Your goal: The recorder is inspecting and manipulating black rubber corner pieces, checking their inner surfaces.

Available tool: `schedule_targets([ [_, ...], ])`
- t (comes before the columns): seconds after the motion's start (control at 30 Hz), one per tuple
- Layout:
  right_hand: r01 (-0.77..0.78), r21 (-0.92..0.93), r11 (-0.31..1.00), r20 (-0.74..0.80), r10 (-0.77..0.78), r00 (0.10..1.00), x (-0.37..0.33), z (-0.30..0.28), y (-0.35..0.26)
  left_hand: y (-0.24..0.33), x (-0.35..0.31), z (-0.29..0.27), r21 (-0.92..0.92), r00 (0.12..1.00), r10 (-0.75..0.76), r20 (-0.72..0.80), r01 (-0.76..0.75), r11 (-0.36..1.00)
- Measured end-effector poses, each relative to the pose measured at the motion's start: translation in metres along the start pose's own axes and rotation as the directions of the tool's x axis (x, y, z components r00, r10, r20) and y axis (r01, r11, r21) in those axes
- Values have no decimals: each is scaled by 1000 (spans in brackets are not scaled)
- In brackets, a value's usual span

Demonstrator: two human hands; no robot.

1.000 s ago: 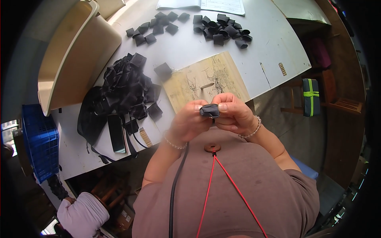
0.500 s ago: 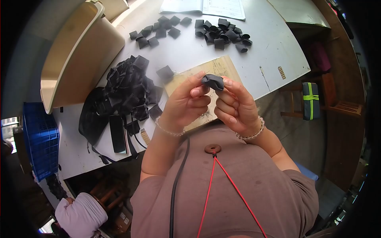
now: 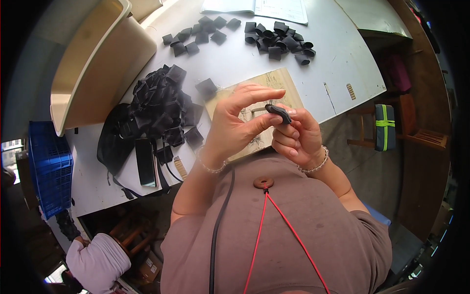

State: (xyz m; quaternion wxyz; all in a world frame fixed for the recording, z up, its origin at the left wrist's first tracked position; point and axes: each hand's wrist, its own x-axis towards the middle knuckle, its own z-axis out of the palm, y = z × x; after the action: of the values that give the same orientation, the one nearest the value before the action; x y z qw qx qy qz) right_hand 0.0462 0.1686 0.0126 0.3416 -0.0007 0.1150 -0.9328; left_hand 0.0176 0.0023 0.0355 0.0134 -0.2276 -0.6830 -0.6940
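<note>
The right hand (image 3: 297, 136) has a pinching grip on the small black piece (image 3: 278, 113), up over the pale board (image 3: 289, 82); the left hand (image 3: 237, 116) has its grip spread wide, thumb by the piece. It might slip and fall if the pinch is too soft

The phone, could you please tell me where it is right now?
In the head view, the phone lies at left on the white table, just below the pile of black pieces and right of the black bag.
</note>
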Motion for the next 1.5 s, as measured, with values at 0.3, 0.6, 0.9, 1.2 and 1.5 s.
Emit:
schedule_targets([
  [0.3,-63,16,998,37,62,997,12,-7,1,-15,20,-13,139,953,233,192,-262,955],
  [0.6,-71,98,993,74,64,995,8,-11,4,-28,6,-12,-472,979,-60,196,148,869],
  [0.9,-57,-68,996,-4,57,998,7,-9,6,-14,5,-19,-294,940,-312,138,340,893],
  [1.2,-50,-70,996,-20,49,999,4,-5,6,-27,6,-16,-116,988,132,75,-123,986],
  [1.5,-5,-110,994,-97,-6,995,5,-3,9,-24,-8,-13,-351,949,-255,-185,179,919],
])
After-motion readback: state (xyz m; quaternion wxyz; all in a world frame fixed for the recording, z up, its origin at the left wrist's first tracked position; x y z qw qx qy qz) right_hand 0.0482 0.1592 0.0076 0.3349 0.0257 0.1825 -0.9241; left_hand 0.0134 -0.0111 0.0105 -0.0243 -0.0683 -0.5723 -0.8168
